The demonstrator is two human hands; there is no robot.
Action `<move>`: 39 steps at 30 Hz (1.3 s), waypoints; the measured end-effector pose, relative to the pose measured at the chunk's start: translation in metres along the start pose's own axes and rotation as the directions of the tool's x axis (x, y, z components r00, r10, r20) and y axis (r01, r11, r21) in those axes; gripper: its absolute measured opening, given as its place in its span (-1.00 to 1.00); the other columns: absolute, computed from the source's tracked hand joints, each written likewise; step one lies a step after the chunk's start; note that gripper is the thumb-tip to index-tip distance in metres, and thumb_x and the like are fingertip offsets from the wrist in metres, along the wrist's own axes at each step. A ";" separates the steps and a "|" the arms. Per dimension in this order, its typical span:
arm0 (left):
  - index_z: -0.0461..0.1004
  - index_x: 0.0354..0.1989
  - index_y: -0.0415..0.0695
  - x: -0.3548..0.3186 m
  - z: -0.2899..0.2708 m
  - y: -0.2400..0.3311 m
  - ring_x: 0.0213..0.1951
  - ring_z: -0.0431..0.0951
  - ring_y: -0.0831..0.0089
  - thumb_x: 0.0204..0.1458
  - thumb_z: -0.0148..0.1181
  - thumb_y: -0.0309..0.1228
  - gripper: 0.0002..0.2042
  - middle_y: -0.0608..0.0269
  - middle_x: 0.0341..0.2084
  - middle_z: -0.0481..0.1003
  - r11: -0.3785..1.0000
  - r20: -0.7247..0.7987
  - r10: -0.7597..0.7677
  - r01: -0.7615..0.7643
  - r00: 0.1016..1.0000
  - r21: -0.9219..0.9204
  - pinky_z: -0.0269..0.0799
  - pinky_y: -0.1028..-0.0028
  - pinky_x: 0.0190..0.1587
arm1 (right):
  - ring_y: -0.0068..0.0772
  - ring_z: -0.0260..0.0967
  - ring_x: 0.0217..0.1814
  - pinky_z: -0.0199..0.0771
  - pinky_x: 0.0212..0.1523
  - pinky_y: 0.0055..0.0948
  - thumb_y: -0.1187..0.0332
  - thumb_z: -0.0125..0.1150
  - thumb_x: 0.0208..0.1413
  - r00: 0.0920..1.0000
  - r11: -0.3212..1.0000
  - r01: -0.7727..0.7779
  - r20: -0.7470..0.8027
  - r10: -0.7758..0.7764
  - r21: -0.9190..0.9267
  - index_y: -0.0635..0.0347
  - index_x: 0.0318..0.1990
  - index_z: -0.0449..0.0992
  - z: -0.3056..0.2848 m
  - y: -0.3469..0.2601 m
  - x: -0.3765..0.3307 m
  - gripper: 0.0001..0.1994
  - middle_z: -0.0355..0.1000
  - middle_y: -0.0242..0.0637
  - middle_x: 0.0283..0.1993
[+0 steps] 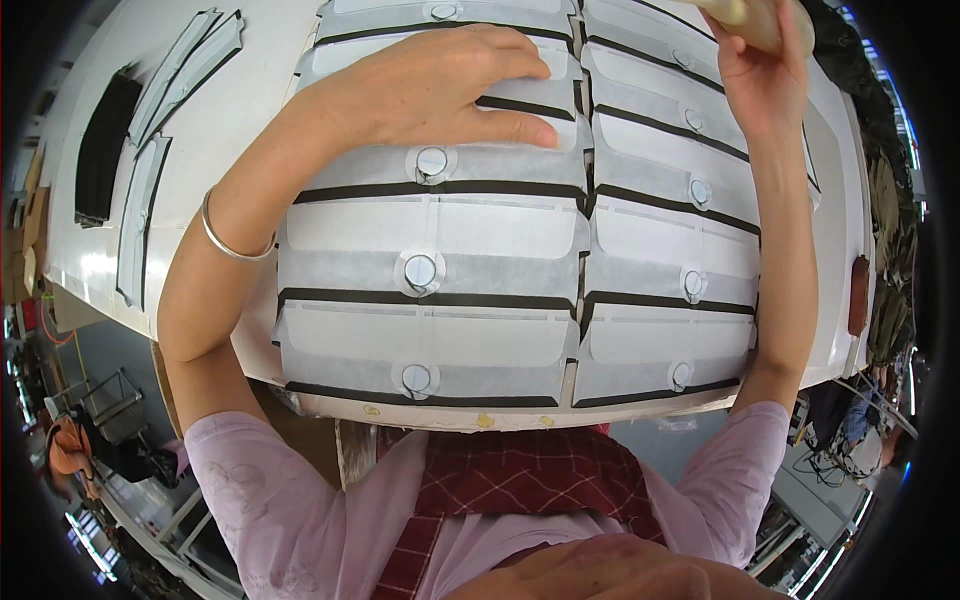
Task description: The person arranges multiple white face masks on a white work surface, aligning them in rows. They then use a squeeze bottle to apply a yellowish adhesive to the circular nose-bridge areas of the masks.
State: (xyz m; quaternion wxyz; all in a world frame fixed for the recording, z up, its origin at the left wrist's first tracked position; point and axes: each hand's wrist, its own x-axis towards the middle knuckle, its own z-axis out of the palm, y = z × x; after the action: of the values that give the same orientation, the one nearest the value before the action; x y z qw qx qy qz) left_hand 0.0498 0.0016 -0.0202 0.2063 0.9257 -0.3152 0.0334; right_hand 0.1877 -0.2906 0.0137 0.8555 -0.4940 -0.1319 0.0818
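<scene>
Two columns of overlapping black fabric panels, backed with white and grey lining, cover the middle of the table. A round silvery disc, like a magnetic snap, sits in each visible panel, such as the near-left panel [500, 335]. Over the upper left column, my left hand [450, 85] is palm down with thumb and fingers apart, holding nothing. My right hand [765, 85] is raised at the top right, fingers wrapped round a pale yellow, bottle-like object [775, 25]. The top edge cuts this object off, so its full shape is hidden.
Loose lined strips [145, 220] and a stack of black pieces [107, 150] lie on the white table [235, 130] at left. Past its right edge is a heap of dark cloth [890, 230]. A dark red object [858, 295] lies by that edge.
</scene>
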 end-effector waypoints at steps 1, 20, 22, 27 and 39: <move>0.51 0.14 -0.27 0.004 -0.002 -0.003 0.22 0.47 0.00 0.20 0.22 0.07 -0.40 -0.04 0.18 0.48 1.000 -0.002 0.003 -0.003 1.000 -0.022 0.41 0.16 0.26 | -0.41 0.62 -0.19 0.66 -0.50 -0.65 0.03 0.32 0.25 0.997 0.997 0.059 -0.047 -0.062 -0.058 0.15 0.10 0.48 -0.003 0.004 0.010 -0.56 0.57 -0.28 -0.10; 0.42 0.15 -0.43 0.055 -0.010 -0.049 0.18 0.43 -0.08 0.24 0.12 0.10 -0.31 -0.26 0.11 0.45 1.000 0.079 -0.029 0.028 0.996 0.013 0.35 0.18 0.30 | -0.50 0.59 -0.19 0.61 -0.35 -0.58 0.03 0.40 0.19 0.996 0.929 0.038 -0.060 -0.065 -0.368 0.10 0.13 0.47 0.006 0.051 0.042 -0.52 0.58 -0.31 -0.10; 0.41 0.16 -0.44 0.055 -0.010 -0.048 0.20 0.42 -0.08 0.22 0.13 0.12 -0.28 -0.27 0.12 0.44 0.999 0.082 -0.033 0.032 0.996 0.021 0.34 0.19 0.31 | -0.51 0.58 -0.22 0.61 -0.37 -0.58 0.02 0.40 0.19 0.998 0.905 0.009 -0.047 -0.032 -0.425 0.10 0.13 0.46 -0.005 0.046 0.043 -0.51 0.57 -0.31 -0.11; 0.39 0.18 -0.46 0.054 -0.010 -0.048 0.24 0.40 -0.08 0.20 0.15 0.16 -0.23 -0.32 0.16 0.41 0.999 0.084 -0.042 0.039 0.996 0.038 0.31 0.20 0.35 | -0.54 0.57 -0.28 0.60 -0.42 -0.60 0.00 0.41 0.17 1.000 0.905 -0.026 -0.012 0.024 -0.425 0.09 0.12 0.47 -0.011 0.041 0.038 -0.50 0.57 -0.31 -0.14; 0.37 0.19 -0.42 0.050 0.000 -0.059 0.25 0.37 -0.01 0.24 -0.09 -0.35 -0.56 -0.21 0.15 0.41 0.996 -0.003 0.017 -0.017 1.000 0.085 0.25 0.20 0.38 | -0.28 0.65 -0.23 0.75 -0.54 -0.61 0.05 0.23 0.31 0.993 0.990 -0.069 0.103 0.057 0.120 0.26 0.14 0.40 -0.005 -0.014 -0.004 -0.53 0.53 -0.13 -0.08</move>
State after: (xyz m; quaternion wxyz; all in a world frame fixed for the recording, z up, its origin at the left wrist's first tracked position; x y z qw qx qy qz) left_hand 0.1251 0.0156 -0.0322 0.1671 0.9309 -0.3210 0.0503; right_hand 0.1857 -0.3030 0.0227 0.8738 -0.4393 -0.1531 0.1414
